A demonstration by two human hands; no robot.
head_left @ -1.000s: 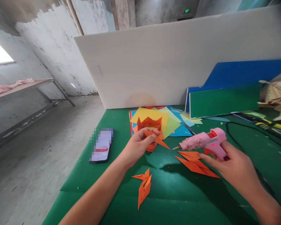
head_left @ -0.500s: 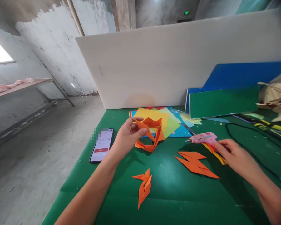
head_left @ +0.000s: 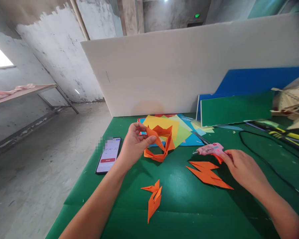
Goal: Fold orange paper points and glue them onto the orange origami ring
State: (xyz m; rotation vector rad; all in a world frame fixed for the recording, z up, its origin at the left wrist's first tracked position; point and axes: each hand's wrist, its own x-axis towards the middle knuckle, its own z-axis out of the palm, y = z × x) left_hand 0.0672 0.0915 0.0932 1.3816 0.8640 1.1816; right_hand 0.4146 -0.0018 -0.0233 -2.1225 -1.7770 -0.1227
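Between the thumb and fingers of my left hand [head_left: 137, 141] is a ring of folded orange paper [head_left: 161, 152], held a little above the table. My right hand [head_left: 244, 166] grips a pink glue gun [head_left: 210, 149] by its handle, with the nozzle pointing left toward the ring. Below the glue gun lie folded orange paper pieces [head_left: 209, 176] with sharp points. More small folded orange pieces [head_left: 153, 200] rest on the table nearer to me, below the ring.
A green-covered table [head_left: 184, 212] bears a phone [head_left: 109, 156] at its left edge. Coloured paper sheets [head_left: 183, 132] lie behind the ring, with a scissors-like blade [head_left: 200, 137]. A black cord [head_left: 254, 152] curves at right near pliers [head_left: 289, 136]. A white board [head_left: 164, 73] stands behind.
My right hand has moved the glue gun slightly left, closer to the ring. My left hand keeps its hold on the paper ring almost unmoved.
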